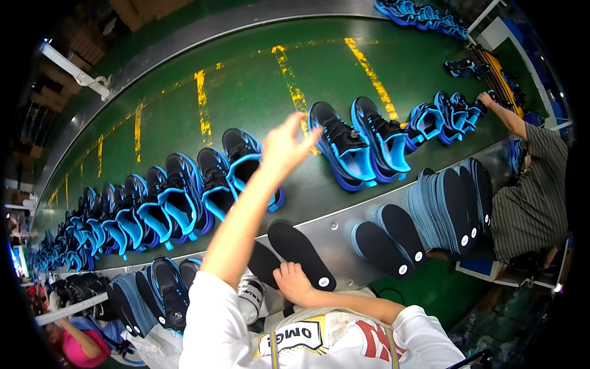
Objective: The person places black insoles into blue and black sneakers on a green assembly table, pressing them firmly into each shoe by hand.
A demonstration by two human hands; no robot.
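Note:
My left hand [287, 144] reaches out over the green conveyor belt with its fingers apart and nothing in them. It is just left of a pair of black and blue sneakers [341, 147], apparently not touching them. Close to my body, my right hand [294, 284] has its fingers curled on a black insole [263, 265], partly hidden by my left forearm. Another black insole [298, 249] with a white round sticker lies beside it on the metal ledge. To the left, a long row of matching sneakers [178, 190] stands on the belt.
Insoles [387, 240] lie in pairs to the right on the metal ledge [335, 226], with a thick insole stack [442, 206] beyond. A co-worker's hand [488, 99] reaches the belt at far right. More insoles [132, 301] and a sneaker [169, 292] are at lower left.

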